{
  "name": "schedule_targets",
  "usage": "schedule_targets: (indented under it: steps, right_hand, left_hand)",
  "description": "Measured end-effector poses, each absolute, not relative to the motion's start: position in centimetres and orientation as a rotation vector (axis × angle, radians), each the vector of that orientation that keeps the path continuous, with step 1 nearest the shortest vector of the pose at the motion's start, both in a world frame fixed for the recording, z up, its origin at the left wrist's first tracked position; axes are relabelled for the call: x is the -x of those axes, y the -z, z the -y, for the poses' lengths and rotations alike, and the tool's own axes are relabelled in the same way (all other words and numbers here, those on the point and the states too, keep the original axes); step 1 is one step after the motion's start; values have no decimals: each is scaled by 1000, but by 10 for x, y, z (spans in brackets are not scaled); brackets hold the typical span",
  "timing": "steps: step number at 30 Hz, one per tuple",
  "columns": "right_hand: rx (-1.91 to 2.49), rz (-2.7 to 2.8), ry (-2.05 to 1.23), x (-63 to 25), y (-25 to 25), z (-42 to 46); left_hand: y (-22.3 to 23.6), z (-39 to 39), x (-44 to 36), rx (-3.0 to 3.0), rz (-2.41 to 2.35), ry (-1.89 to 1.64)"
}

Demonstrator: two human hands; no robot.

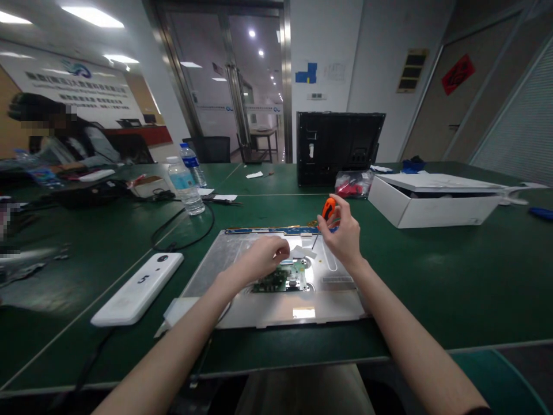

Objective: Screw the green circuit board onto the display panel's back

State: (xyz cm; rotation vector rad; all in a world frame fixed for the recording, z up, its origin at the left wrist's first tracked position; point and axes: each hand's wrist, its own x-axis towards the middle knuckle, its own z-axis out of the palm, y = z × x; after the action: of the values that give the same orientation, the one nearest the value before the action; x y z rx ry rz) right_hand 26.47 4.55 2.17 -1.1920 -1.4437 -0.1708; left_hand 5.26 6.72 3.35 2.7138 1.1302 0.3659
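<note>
The right hand (344, 235) is closed on an orange-and-black screwdriver (329, 208), its thin shaft slanting down towards the far edge of a flat metal panel (259, 311), near a narrow blue strip (268, 231). Whether the tip touches anything is too small to tell. The panel lies flat on the green worktop (436, 282), directly in front of the person. The left hand (266, 252) is over the panel's middle, fingers curled, just beside a green circuit board (276, 280); whether they grip anything cannot be told. Left of the panel lies a white block (138, 291) marked 5, and beyond it stand two water bottles (185, 187). Behind the panel stands a black screen housing (339, 147), with a clear bag (353, 183) at its base holding something red; a white box (444, 210) sits to the right.
</note>
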Motion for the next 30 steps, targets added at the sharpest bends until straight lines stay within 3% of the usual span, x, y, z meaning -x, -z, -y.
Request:
schedule_targets:
  steps: [8,22,30]
  right_hand:
    - [1203,1463,196,-263,-21,-44]
    - [1196,1496,153,-260,-21,-43]
    - [1071,1447,-52,-253,-30,-31]
  left_hand:
    - [-17,-4,-79,-2765,-1021,-415]
    - [-2,1,-74,-2759,-1023,-412]
    - [4,28,-57,-2731,-1201,-610]
